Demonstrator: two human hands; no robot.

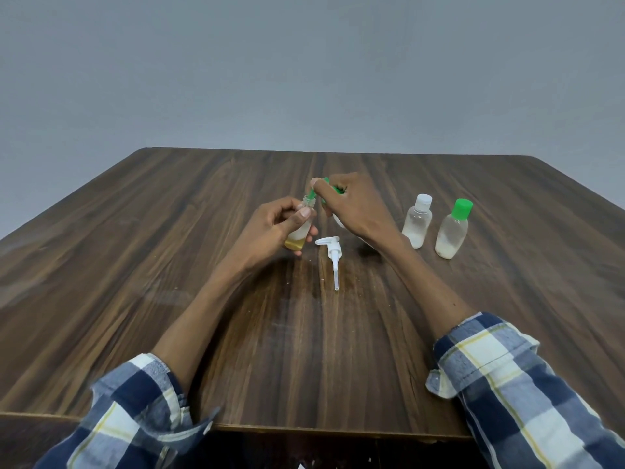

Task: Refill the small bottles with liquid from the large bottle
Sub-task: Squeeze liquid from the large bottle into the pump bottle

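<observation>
An uncapped small bottle (299,231), pale liquid over an amber layer at its bottom, is held above the middle of the wooden surface (169,231). The left hand (270,228) grips it, fingers curled round its body. Over its neck the right hand (351,208) pinches a green funnel-like piece (313,192), fingers closed on it. A white pump head (333,257) lies just beside, toward the near edge. Two capped small bottles, white-capped (417,221) and green-capped (453,230), stand toward the right edge.
</observation>
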